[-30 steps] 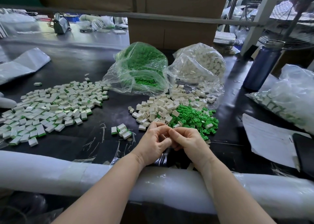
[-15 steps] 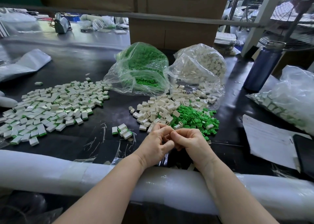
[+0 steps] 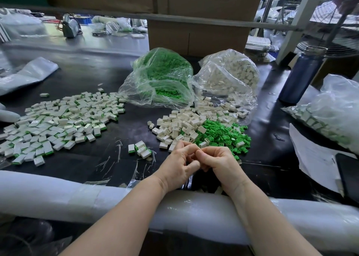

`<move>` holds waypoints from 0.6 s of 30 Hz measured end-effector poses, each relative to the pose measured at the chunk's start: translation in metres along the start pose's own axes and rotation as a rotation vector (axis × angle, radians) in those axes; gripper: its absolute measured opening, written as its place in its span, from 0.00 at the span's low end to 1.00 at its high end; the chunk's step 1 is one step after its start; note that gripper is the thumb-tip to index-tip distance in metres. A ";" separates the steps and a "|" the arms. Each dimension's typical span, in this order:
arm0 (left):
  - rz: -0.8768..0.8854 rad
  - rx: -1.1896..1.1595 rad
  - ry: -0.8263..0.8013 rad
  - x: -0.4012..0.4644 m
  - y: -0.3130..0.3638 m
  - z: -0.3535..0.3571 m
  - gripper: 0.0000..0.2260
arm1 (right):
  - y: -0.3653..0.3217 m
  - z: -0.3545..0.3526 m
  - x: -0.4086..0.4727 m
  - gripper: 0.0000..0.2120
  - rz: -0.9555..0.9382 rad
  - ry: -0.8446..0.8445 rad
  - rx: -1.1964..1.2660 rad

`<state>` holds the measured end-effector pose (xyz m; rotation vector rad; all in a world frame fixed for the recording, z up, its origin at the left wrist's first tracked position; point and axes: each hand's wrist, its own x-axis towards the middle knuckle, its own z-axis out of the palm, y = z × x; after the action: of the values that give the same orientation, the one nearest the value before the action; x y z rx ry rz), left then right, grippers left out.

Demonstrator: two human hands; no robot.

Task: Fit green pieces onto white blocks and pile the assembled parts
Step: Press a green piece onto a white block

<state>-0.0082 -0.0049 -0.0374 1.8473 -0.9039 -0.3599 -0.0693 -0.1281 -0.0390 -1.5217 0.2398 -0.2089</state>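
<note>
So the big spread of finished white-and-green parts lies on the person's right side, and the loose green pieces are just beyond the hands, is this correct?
Not quite. The head view shows the spread of finished parts on the person's left side, not the right. The rest holds: the loose green pieces lie just beyond the left hand and right hand, beside the loose white blocks.

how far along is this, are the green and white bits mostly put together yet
Done: a wide spread of assembled parts lies at left, and a small cluster sits near the hands. In hand: the left hand and right hand are curled together; what they hold is hidden. Left: loose white blocks, loose green pieces, and two well-filled bags.
</note>
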 end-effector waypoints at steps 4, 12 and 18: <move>-0.003 0.003 -0.007 0.000 0.000 -0.001 0.08 | -0.001 0.000 -0.001 0.08 0.002 0.004 0.000; 0.002 0.015 -0.018 0.000 0.001 -0.001 0.07 | -0.001 0.000 -0.001 0.07 0.011 0.001 0.022; -0.009 0.055 -0.009 0.001 -0.002 -0.001 0.04 | -0.001 0.000 -0.001 0.07 0.013 -0.002 0.022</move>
<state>-0.0066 -0.0045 -0.0383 1.9016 -0.9204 -0.3529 -0.0698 -0.1276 -0.0376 -1.4983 0.2452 -0.1988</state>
